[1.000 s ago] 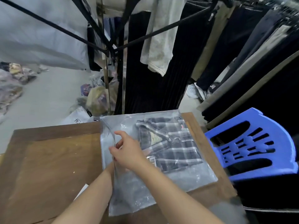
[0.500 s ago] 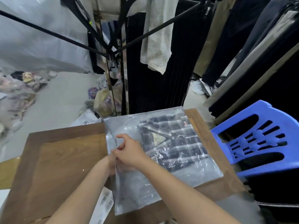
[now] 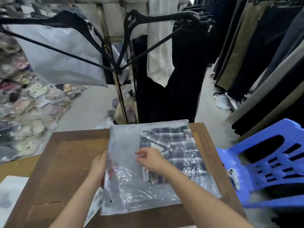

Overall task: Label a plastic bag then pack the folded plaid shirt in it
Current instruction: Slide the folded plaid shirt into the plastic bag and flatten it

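A clear plastic bag [image 3: 131, 191] lies flat on the wooden table [image 3: 69, 163]. The folded plaid shirt [image 3: 177, 145], dark with white stripes, sits inside the bag's right half, and a tag shows through the plastic. My left hand [image 3: 97, 170] grips the bag's left edge, with its fingers showing through the plastic underneath. My right hand [image 3: 151, 160] rests on top of the bag over the shirt's near left corner. Its fingers are loosely curled and apart, and they hold nothing that I can see.
A strip of printed labels [image 3: 95, 203] pokes out from under the bag's near left corner. To the right, a blue plastic chair [image 3: 271, 163] carries a white phone [image 3: 232, 176]. Clothes racks and hangers [image 3: 158, 18] stand behind the table. Bagged goods are piled on the floor at left.
My left hand has come out from behind the right and moved to the bag's left edge. My right hand has let go of the edge and shifted right onto the bag. The head has tilted up.
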